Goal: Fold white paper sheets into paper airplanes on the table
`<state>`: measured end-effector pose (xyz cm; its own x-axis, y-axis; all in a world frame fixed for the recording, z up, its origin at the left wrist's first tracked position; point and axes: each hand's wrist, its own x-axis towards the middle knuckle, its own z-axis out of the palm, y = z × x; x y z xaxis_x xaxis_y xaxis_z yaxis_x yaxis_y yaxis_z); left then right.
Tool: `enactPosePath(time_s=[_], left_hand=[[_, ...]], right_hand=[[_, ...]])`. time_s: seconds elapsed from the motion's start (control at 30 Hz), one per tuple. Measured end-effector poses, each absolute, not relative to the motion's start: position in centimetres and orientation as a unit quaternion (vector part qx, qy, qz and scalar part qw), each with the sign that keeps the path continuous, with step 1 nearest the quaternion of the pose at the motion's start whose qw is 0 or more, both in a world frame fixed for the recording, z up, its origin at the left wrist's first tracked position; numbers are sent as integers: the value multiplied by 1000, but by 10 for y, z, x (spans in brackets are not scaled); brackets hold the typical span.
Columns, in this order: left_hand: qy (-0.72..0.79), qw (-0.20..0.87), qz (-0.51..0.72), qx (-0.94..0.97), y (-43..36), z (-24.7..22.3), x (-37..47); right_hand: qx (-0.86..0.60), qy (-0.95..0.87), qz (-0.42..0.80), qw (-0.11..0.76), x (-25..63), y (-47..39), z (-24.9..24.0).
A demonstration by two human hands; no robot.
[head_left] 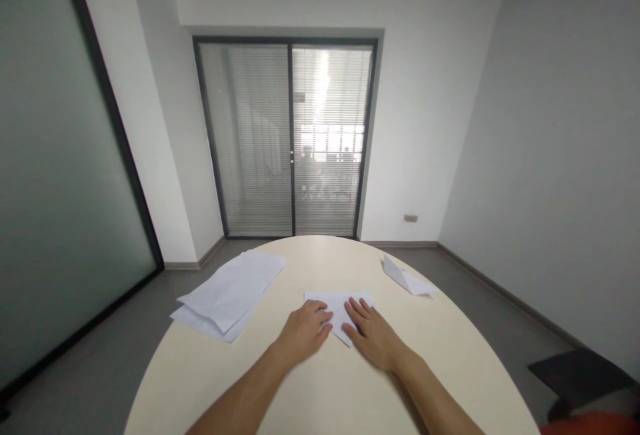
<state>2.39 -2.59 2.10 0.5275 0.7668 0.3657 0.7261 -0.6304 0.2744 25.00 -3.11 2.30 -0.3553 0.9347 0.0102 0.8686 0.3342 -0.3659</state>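
Note:
A folded sheet of white paper (337,301) lies on the table in front of me, its near side coming to a point. My left hand (305,331) rests on its left part, fingers bent a little and apart, the thumb close to the slanting near edge. Spread flat over the right part is my right hand (373,331), pressing on the paper. Neither hand grips anything. Parts of the paper are hidden under both hands.
Several loose white sheets (235,288) overlap at the table's left edge. A folded paper piece (405,279) with a raised flap sits near the right edge. The round pale table (320,395) fills the foreground. A dark chair (583,375) stands at the lower right.

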Motion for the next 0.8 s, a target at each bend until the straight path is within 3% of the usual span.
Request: enactPosePath(time_s=[0.27,0.43,0.8], left_hand=[[412,28,237,879,-22,18,21],[402,32,238,884,-23,21,21],[407,30,251,878,-24,20,20]], right_hand=[[-584,-801,84,103,255,-33,28],[-506,-843,147,114,243,-39,33],[-536,-824,165,79,253,-39,37]])
